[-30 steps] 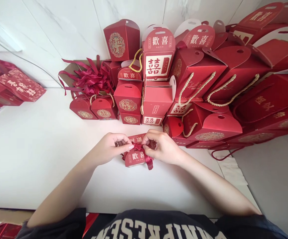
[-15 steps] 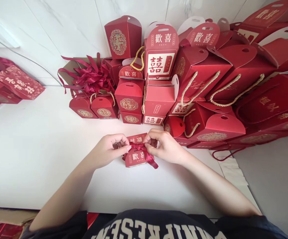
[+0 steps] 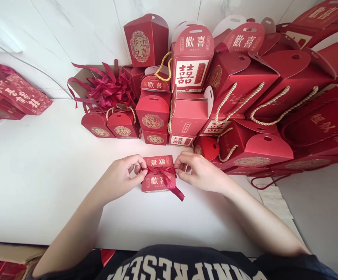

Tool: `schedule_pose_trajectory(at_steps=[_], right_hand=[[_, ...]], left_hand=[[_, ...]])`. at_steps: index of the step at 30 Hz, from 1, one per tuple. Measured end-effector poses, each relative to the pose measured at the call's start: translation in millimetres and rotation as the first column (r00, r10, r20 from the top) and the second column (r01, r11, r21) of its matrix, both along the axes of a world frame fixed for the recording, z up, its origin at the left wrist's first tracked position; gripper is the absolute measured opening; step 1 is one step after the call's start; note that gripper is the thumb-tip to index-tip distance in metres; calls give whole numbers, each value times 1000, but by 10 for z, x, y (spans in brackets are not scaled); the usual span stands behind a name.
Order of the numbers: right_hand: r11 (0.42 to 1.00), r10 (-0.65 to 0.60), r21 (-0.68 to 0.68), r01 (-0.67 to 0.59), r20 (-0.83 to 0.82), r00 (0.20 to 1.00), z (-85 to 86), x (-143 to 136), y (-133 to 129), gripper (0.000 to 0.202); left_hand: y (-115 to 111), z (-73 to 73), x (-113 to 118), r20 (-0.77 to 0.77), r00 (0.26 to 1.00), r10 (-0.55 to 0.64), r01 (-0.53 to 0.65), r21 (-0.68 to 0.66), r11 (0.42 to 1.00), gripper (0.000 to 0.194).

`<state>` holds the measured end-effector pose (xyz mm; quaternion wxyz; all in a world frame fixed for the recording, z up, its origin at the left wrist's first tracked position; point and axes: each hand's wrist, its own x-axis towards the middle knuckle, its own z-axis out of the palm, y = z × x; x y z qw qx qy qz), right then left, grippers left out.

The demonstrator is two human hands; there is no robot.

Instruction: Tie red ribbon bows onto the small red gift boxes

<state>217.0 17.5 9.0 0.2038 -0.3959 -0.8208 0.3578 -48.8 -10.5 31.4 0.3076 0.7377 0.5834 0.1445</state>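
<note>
A small red gift box (image 3: 151,182) with pale characters on its top flaps lies on the white table in front of me. Dark red satin ribbon (image 3: 170,184) crosses its top, knotted near the middle, and one tail hangs over the near side toward the right. My left hand (image 3: 131,171) pinches the ribbon at the box's left edge between thumb and forefinger. At the right edge, my right hand (image 3: 191,169) is closed in a pinch on the ribbon too. Its other fingers curl in.
Red gift boxes with rope handles (image 3: 239,89) are stacked along the back and right. Behind, an open carton holds a heap of red ribbons (image 3: 110,87). More red boxes (image 3: 17,93) stand at the far left, and a cardboard box (image 3: 8,252) sits at the near left edge.
My hands have moved apart from the knot to the box's two sides, drawing the ribbon outward. More of the box top shows, and the box sits slightly further left.
</note>
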Motion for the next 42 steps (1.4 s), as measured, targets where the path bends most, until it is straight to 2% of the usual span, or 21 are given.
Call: schedule_pose_trajectory(at_steps=[7,11,15,17,21,24,27,30,32,36,42], right_hand=[[1000,-9,21,10,-27,1000,77,10,-27,11],[999,2,44,-1,-35,999,22,-9,-27,6],[999,2,50,0,-37,999,-17,-29,-28,5],[999,1,48,2,-45,999,-16,-36,-27,6],[999,14,47,-11,-75,997,-11,-36,-15,10],[998,23,53,-18,-91,996,-14,-30,-8,12],[997,32,69,-26,-92,995,-19,-25,-9,16],[997,26,70,-22,-67,997,-21,-23,-12,18],[998,18,69,-14,-62,998,-20,-24,-13,18],[997,15,81,-7,-95,995,-20,-24,-10,17],[996,23,90,-13,-103,994,-14,-28,-9,17]], left_hand=[[-46,-24,53,-89,995,49,-34,163,986,29],[-62,-91,114,-41,998,36,-26,231,973,23],[-41,-193,188,-6,992,124,-114,342,933,23],[-29,-239,221,-30,990,140,-116,403,908,25],[-5,-317,248,-13,998,59,-45,505,862,22],[23,-347,230,117,992,-55,-3,447,895,15],[60,-344,188,228,959,-168,75,366,927,21],[100,-322,131,256,937,-236,139,346,928,28],[126,-307,86,275,927,-256,146,365,920,25],[172,-289,-10,269,922,-279,131,462,877,16],[233,-340,-145,-17,961,-278,220,658,720,33]])
